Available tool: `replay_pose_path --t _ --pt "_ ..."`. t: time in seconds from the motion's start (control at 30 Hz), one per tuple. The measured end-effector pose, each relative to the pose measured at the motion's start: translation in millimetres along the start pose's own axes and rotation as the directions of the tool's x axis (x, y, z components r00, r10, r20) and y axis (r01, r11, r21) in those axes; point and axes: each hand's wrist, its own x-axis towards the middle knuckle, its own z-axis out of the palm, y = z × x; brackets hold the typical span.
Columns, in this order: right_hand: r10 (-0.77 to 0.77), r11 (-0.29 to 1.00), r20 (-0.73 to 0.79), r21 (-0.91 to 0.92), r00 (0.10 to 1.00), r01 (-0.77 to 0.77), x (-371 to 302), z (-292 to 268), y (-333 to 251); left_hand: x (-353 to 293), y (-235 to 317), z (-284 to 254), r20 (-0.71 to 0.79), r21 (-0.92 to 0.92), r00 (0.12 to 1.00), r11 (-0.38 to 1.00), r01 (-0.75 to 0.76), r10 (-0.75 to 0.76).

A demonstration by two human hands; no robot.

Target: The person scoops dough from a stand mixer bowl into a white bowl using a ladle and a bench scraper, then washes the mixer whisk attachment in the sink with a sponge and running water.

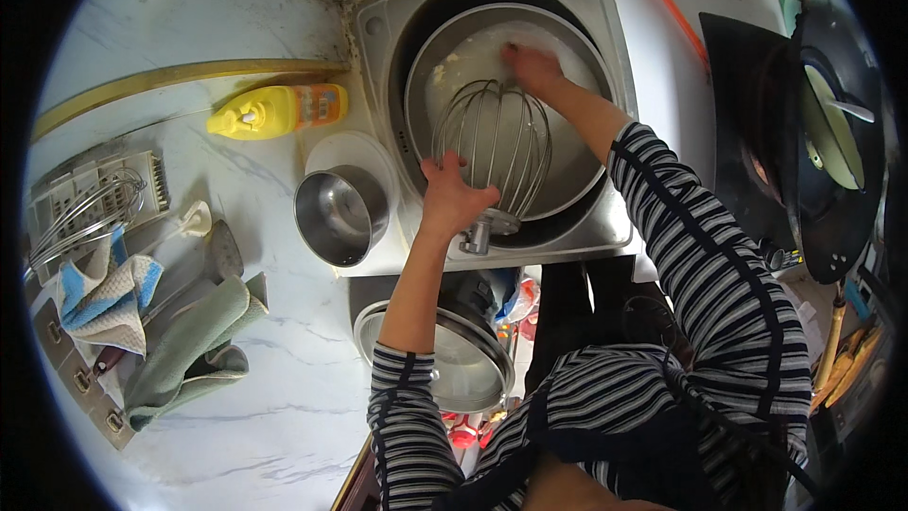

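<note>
My left hand (454,197) grips a large wire balloon whisk (498,137) near its metal hub, with thumb and fingers on either side. The whisk's wires lean over a wide metal bowl (416,118) set in the sink basin. Whitish, cloudy water (473,49) fills the bowl, with pale bits floating on it. At the bowl's far side, my right hand (534,69) is lowered to the water with its fingers curled. A small dark patch shows at its fingertips, and I cannot make out what they hold.
Left of the steel sink (378,57) lie a yellow squeeze bottle (253,114) and a small steel pot (331,218). Farther left are another whisk (80,218), a blue-and-white cloth (109,293) and a green cloth (194,350). A dark wok (823,218) stands at the right.
</note>
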Motion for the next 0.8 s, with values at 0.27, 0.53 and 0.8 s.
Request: replay_pose_path --t 0.27,0.53,0.8 --pt "-0.057 0.87 0.114 0.493 0.992 -0.007 -37.2 -62.5 -36.4 0.6 1.9 4.7 -0.022 0.035 0.999 0.998 0.046 -0.045" --pt "-0.205 0.795 0.304 0.606 0.93 -0.022 -72.9 -86.9 -54.8 5.4 -2.6 6.3 -0.101 0.055 0.994 0.997 0.055 -0.049" --pt "-0.095 0.969 0.342 0.248 0.935 0.008 8.3 -0.5 -18.8 -5.3 11.6 -3.9 -0.086 0.131 0.996 0.991 0.041 -0.03"
